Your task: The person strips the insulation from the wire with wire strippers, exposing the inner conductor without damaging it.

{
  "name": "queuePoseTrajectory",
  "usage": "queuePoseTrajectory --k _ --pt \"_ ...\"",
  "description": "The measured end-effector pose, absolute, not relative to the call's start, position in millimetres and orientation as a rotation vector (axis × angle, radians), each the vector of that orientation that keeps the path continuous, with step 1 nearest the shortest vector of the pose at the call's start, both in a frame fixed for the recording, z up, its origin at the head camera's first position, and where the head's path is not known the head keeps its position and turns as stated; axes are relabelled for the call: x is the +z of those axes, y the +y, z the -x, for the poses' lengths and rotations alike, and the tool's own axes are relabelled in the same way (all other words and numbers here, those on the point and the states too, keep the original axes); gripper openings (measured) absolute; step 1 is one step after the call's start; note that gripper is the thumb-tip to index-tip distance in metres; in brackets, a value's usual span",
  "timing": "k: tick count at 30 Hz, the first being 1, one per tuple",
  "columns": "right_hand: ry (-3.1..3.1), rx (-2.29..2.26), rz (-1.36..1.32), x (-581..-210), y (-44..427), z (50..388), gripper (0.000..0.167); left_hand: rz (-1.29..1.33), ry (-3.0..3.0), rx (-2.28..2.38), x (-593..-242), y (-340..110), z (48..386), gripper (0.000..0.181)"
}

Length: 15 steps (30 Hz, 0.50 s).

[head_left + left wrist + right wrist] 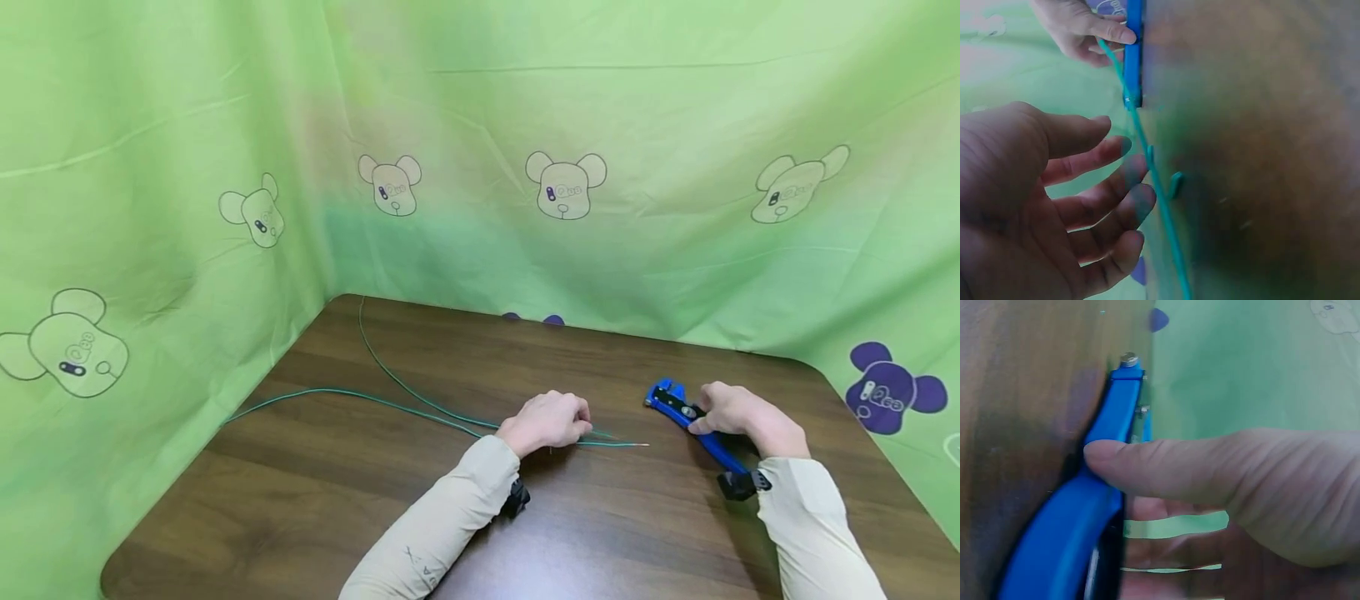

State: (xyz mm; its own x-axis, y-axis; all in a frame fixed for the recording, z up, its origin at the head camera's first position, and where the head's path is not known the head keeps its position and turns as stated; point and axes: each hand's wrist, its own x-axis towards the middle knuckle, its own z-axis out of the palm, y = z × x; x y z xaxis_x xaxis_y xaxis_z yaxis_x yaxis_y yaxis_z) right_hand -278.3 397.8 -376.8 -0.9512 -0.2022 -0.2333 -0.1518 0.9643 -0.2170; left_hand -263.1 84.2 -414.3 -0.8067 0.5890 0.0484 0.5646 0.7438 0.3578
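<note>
A blue wire stripper [718,451] with a black middle part lies at the right of the table. My right hand [738,412] holds it, thumb on the blue body and fingers behind it in the right wrist view. Left of it, my left hand [553,419] is over two green wire lengths, its fingers loosely bent and the thumb apart. In the left wrist view a green wire [1169,231] passes by the fingertips; whether they touch it I cannot tell. Beyond the left hand the wire ends reach right, one with a bare metal tip [641,445].
The green wires trail left over the brown wooden table [300,492], one past its left edge, the other to the back edge. A green curtain [465,250] with bear-head prints hangs behind the table and along both sides.
</note>
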Motion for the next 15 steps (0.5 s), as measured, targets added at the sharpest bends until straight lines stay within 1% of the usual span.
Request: queuePoseTrajectory --k 5,12,15 --pt "2.944 -0.339 0.326 -365.0 393.2 272.6 0.033 -0.981 2.876 0.585 -409.6 79.5 268.6 0.014" --pt "2.896 -0.443 0.403 -358.1 383.0 264.3 0.035 -1.032 2.865 0.559 -400.6 68.9 272.3 0.015" --pt "2.849 -0.533 0.437 -356.9 378.5 261.1 0.031 -1.046 2.883 0.53 -396.4 61.5 275.0 0.016"
